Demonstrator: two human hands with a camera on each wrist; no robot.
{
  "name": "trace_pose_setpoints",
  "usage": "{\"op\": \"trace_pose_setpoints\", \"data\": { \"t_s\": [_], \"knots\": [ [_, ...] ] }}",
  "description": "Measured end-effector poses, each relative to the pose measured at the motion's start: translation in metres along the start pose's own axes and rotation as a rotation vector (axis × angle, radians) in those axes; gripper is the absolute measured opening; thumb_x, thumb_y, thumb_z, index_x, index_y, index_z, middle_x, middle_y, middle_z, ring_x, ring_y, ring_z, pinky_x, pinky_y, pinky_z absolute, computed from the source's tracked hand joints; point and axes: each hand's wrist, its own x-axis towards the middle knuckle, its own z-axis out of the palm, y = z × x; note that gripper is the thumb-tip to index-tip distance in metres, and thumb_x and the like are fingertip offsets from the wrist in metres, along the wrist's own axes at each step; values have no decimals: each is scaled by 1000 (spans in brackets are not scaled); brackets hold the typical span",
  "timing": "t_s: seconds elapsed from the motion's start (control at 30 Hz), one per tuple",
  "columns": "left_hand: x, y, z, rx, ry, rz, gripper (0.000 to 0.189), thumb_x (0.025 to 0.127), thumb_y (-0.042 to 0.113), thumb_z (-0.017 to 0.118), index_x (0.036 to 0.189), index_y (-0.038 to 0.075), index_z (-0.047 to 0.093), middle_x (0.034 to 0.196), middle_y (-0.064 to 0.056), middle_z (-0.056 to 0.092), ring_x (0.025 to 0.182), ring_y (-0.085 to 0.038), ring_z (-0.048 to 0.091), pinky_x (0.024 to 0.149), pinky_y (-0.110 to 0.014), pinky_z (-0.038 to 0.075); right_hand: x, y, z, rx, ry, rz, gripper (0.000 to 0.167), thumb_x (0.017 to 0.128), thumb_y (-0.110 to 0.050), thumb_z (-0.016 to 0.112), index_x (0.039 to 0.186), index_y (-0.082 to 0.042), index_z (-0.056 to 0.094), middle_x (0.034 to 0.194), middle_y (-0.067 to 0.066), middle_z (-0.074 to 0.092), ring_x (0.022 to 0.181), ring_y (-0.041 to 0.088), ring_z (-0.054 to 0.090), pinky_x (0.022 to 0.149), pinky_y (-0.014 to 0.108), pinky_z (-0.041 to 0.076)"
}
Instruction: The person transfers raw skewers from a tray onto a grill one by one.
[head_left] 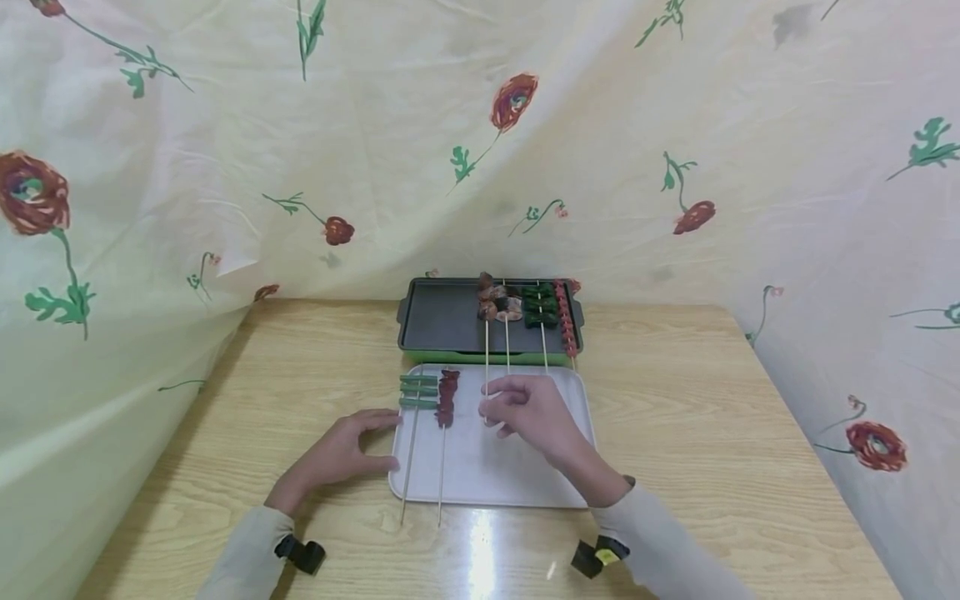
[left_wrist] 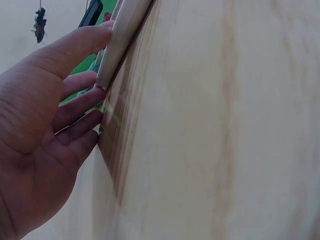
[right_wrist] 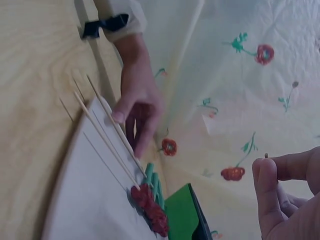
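In the head view, my right hand (head_left: 536, 417) pinches the lower stick of a skewer (head_left: 487, 354) threaded with brown pieces, whose loaded end overlaps the dark griddle (head_left: 442, 318). The stick's end pokes out between thumb and finger in the right wrist view. My left hand (head_left: 345, 448) touches the left edge of the white tray (head_left: 517, 475), thumb and fingers spread and fairly straight. On the tray's left side lie a skewer of green pieces (head_left: 418, 401) and a skewer of dark red meat (head_left: 447, 400), their sticks reaching past the front rim.
On the griddle's right half lie a skewer of pale and dark pieces (head_left: 512, 307), a dark green one (head_left: 541, 307) and a red one (head_left: 565, 321). The griddle stands directly behind the tray on a wooden table (head_left: 675, 400). Flowered cloth (head_left: 420, 125) hangs behind and at the sides.
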Motion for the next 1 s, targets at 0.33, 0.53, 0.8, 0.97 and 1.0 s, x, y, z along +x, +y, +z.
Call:
{"op": "trace_pose_setpoints", "data": {
  "t_s": [0.33, 0.53, 0.8, 0.97, 1.0],
  "knots": [
    [-1, 1, 0, -11, -8, -5, 70, 83, 46, 84, 142, 15, 62, 150, -9, 55, 141, -35, 47, 117, -55, 40, 31, 5, -3, -14, 25, 67, 23, 94, -9, 73, 113, 2, 73, 94, 12, 78, 78, 18, 73, 68, 32, 65],
    [-1, 0, 1, -9, -16, -22, 70, 83, 48, 83, 142, 17, 61, 151, -8, 54, 142, -35, 46, 117, -55, 39, 43, 7, -4, 2, 15, 110, 25, 94, -9, 73, 114, 5, 71, 95, 13, 77, 78, 16, 72, 70, 31, 65],
    [-1, 1, 1, -3, -13, -21, 71, 82, 48, 83, 142, 17, 62, 151, -8, 54, 142, -35, 47, 118, -55, 39, 53, 11, -7, 24, 7, 125, 24, 95, -8, 71, 114, 6, 71, 96, 13, 76, 79, 16, 72, 69, 30, 64],
    [0, 2, 0, -4, -12, -27, 71, 83, 47, 83, 143, 16, 61, 151, -8, 54, 142, -35, 46, 117, -55, 40, 59, 13, -8, 27, 5, 144, 26, 95, -7, 71, 117, 8, 69, 96, 13, 76, 78, 16, 72, 69, 28, 64],
    [0, 2, 0, -3, -12, -27, 71, 83, 47, 83, 143, 16, 61, 151, -8, 54, 142, -35, 46, 117, -55, 40, 60, 13, -8, 27, 4, 144, 26, 95, -7, 71, 117, 8, 69, 95, 13, 76, 77, 16, 72, 69, 28, 64]
  ]
}}
